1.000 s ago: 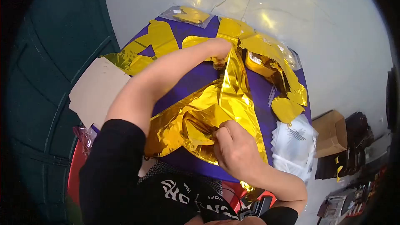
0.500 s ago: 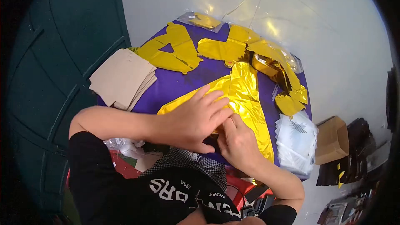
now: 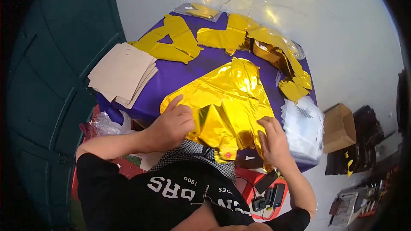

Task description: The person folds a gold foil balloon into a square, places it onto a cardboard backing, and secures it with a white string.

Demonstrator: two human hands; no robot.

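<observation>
A large gold foil balloon (image 3: 227,98) lies flat and crinkled on the purple table (image 3: 180,75). My left hand (image 3: 173,122) rests on its left near corner with fingers curled over the foil. At the balloon's right near edge, my right hand (image 3: 272,139) presses down with fingers spread. A small tab of the balloon hangs over the table's near edge between my hands.
A stack of brown cardboard sheets (image 3: 122,72) lies at the table's left edge. More gold foil letters (image 3: 171,38) and a heap of foil (image 3: 278,55) lie at the back. Clear plastic bags (image 3: 302,128) are stacked at right. A cardboard box (image 3: 340,126) stands on the floor.
The gold balloon has been spread out wider over the table. My hands have moved apart, the left one to the balloon's left corner and the right one to its right edge.
</observation>
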